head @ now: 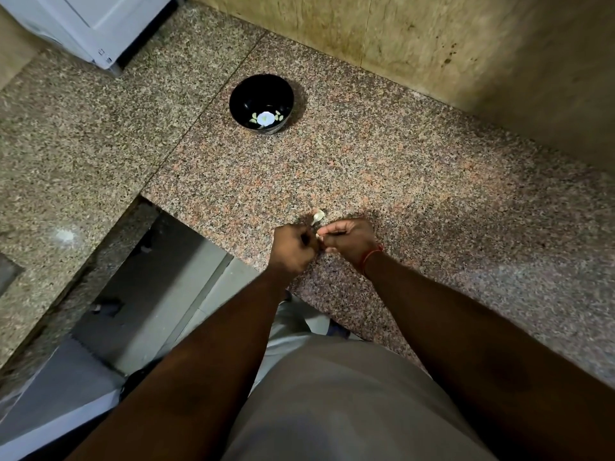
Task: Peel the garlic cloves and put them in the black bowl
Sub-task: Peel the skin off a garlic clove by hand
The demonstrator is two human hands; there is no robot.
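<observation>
A: What sits nearest in the view?

B: The person's torso in a pale grey garment (349, 404), with both bare forearms reaching away from it over the near edge of the speckled granite counter (432, 201).

A: And the hands?

B: They meet just past that edge. The left hand (291, 249) has its fingers curled in toward the palm. The right hand (349, 239) is curled too, and its thumb and fingertips pinch a small pale garlic clove (320, 235) in the gap between the two hands. Whether the left fingertips also grip that clove I cannot tell; they are turned away and a little blurred. A red thread bracelet (371, 256) circles the right wrist.

A: Anything else close to the hands?

B: Just beyond them, lying on the counter, is a pale scrap (317, 216), either a second clove or a piece of skin; it is too small to say which.

A: Where is the bowl?

B: The black bowl (261, 94) stands well apart from the hands, farther back and a little left, upright on the counter. A white flower with green leaves is painted inside it. I see no cloves in it.

A: And farther still?

B: A stained beige wall (449, 38) rises behind the counter at the far right, and a white appliance (90, 24) fills the far left corner. Left of the arms the counter drops away to a grey floor (156, 311).
</observation>
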